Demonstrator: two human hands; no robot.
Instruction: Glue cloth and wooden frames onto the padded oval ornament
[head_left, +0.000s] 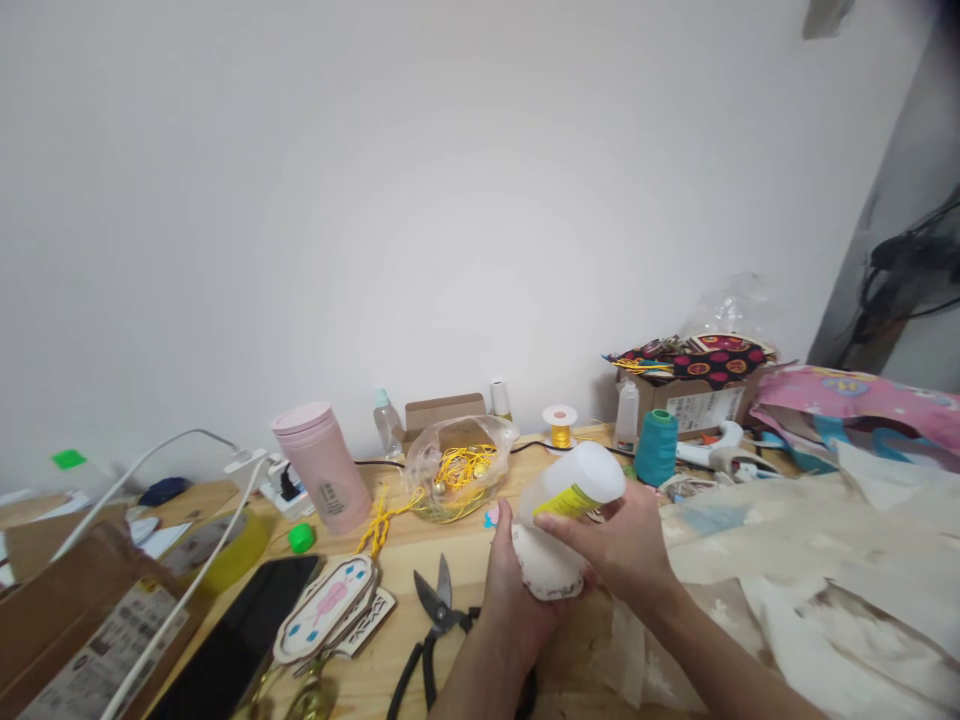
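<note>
Head cam, clock read on the picture with the white bottle [589, 478] as centre.

Bottle is in the right hand [634, 545], over the front of the wooden table [472, 548], right of picture centre. Right hand is closed round its body, by the yellow label. Long axis runs 2 to 8 o'clock, tilted well off upright: broad white end at 2, other end down toward 8, beside the left thumb. Nozzle can't be made out.

Left hand [517, 612] grips a white piece [551, 568] just below the bottle, dark-marked edge facing 6. Bottle covers its upper part, so can't tell its long axis, nor whether the two touch.

Around: shears [444, 618] at 8, blades apart, tips to 12. Decorated tags [328, 608] at 8, further out. Green cap [301, 538] at 9, on the table. Gold thread spool [561, 434] at 12, teal thread cone [656, 450] between 2 and 3.
</note>
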